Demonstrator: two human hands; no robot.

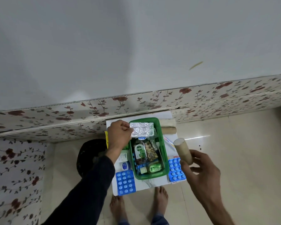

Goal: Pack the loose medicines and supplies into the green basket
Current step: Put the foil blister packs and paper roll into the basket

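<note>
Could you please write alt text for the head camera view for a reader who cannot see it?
Left hand holds a silver blister strip over the green basket, which holds bottles. Right hand holds a beige bandage roll; blue tablet strips lie beside the basket.

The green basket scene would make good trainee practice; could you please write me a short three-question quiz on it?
1. True or false: the left hand holds a silver foil strip over the green basket.
2. What does the right hand hold: (a) brown roll, (b) bottle, (c) box?
3. How many blue blister packs lie outside the basket?

Key: 1 true. 2 a, the brown roll. 3 two: one at the near left, one at the right.
</note>
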